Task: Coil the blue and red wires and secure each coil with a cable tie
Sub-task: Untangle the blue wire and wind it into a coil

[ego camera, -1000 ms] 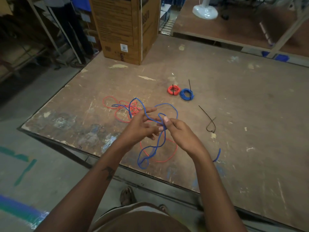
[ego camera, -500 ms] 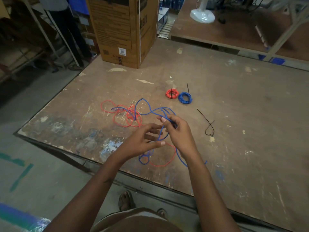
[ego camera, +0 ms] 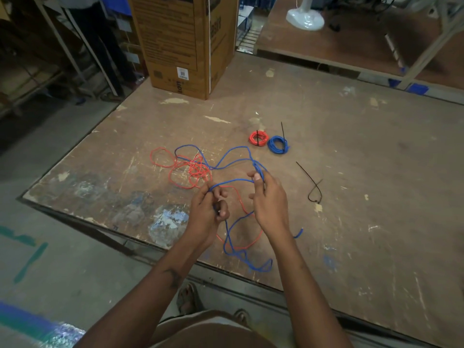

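Observation:
A loose blue wire [ego camera: 233, 156] runs across the brown table [ego camera: 351, 151] and hangs in loops near the front edge. My left hand [ego camera: 207, 209] grips a stretch of it, fingers curled. My right hand [ego camera: 270, 197] pinches a small bunch of blue loops between thumb and fingertips. A tangled red wire [ego camera: 190, 172] lies to the left, one strand passing under my hands. Farther back sit a tied red coil [ego camera: 258, 138] and a tied blue coil [ego camera: 277, 144]. Loose black cable ties [ego camera: 312, 187] lie to the right.
A tall cardboard box [ego camera: 185, 43] stands at the table's back left corner. A white fan base [ego camera: 305, 17] sits on a second table behind. A person's dark trouser legs [ego camera: 100, 41] stand beyond the box at the left. The floor drops away to the left.
My hands have drawn apart, stretching a span of blue wire between them. The left hand dropped lower and now grips the wire; the hanging blue loops slid toward the front edge.

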A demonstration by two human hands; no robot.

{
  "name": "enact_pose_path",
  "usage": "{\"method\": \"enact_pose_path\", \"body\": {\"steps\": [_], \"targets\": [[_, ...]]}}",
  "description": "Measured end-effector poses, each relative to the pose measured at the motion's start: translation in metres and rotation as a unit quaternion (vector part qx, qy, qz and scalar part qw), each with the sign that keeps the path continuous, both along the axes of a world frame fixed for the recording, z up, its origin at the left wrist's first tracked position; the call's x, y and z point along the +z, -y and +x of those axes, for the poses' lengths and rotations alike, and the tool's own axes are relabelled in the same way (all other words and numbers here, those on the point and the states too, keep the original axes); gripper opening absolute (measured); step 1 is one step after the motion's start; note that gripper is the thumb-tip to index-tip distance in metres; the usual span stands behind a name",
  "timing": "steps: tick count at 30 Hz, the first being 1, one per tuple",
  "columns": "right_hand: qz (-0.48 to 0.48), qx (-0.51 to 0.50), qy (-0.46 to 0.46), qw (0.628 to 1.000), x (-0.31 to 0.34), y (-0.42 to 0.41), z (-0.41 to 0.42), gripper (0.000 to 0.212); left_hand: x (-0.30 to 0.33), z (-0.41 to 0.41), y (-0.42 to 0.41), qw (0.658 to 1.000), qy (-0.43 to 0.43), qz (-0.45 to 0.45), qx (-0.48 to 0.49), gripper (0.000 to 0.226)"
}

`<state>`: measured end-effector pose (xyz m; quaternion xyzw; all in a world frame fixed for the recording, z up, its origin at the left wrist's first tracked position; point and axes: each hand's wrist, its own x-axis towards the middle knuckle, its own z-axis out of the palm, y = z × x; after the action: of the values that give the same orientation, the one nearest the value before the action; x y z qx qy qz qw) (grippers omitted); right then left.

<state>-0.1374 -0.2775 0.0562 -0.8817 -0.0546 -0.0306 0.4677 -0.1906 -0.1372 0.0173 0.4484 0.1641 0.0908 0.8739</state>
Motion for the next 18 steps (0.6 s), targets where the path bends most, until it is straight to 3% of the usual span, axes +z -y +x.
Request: {"method": "enact_pose_path", "body": {"steps": [3,7,11,12,14,16,18], "targets": [[-0.171,-0.053,-0.002,0.984,-0.005,0.021,0.01,0.034,0.002,0.0,-0.012,0.993,0.03,-0.116,0.012,0.032],[-0.176,-0.07,0.015,0.982,-0.016,0.041,0.021,0.033,-0.001,-0.001,-0.026,0.985,0.032,-0.164,0.027,0.029],[-0.277,-0.139,0.049,0.949,-0.015,0.047,0.021,0.036,-0.009,0.0,-0.032,0.976,0.051,-0.212,0.019,0.028],[-0.251,-0.139,0.05,0.957,-0.016,0.049,0.023,0.037,-0.011,0.0,-0.034,0.977,0.054,-0.208,0.011,0.032],[-0.073,-0.119,0.011,0.99,-0.021,0.05,0.028,0.036,-0.014,-0.002,-0.034,0.978,0.042,-0.204,0.005,0.044],[0.091,-0.14,-0.005,0.986,-0.024,0.048,0.031,0.032,-0.017,-0.003,-0.036,0.979,0.011,-0.202,0.027,0.049],[0.16,-0.138,-0.028,0.977,-0.023,0.048,0.031,0.03,-0.019,-0.004,-0.039,0.985,-0.03,-0.163,0.044,0.04]]}}
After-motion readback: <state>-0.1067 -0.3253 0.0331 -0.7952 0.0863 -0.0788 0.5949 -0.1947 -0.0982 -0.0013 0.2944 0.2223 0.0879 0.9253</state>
